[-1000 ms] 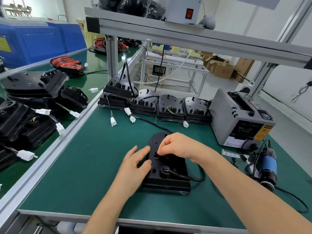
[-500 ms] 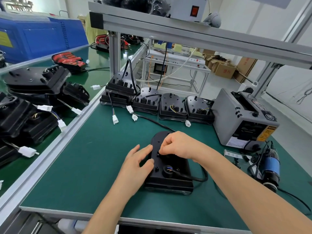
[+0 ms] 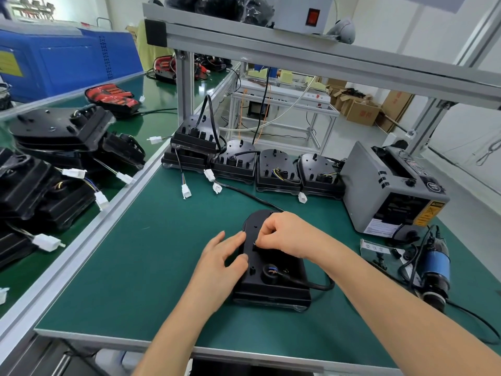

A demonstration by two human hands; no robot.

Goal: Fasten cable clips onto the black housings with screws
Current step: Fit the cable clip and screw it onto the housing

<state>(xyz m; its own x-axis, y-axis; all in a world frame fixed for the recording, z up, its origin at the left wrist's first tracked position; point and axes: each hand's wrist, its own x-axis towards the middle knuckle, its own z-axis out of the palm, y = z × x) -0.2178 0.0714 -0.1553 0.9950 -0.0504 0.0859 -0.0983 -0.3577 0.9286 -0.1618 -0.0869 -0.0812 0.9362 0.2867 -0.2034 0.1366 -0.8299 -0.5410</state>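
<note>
bench (image 3: 151,267), green top | centre: housing (image 3: 271,289) | upper centre: housings (image 3: 276,172) in row, white connectors (image 3: 186,191) in front | right: grey machine (image 3: 393,191) | lower right: bag (image 3: 376,251), screwdriver (image 3: 433,270)

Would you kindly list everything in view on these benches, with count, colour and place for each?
mat: one, green, bench top
housing: one, black, mat centre
row housings: five, black, back of mat, leftmost two stacked
pile housings: several, black, left bench
connectors: several, white, beside the housings
machine: one, grey, right of row
power tool: one, blue-black, mat's right edge
lamps: two, red, left bench's far end
crate: one, blue, far left
boxes: several, brown, background right
left hand: fingers straight, resting on housing's left edge
right hand: fingers curled, pinching a tiny part on housing
</note>
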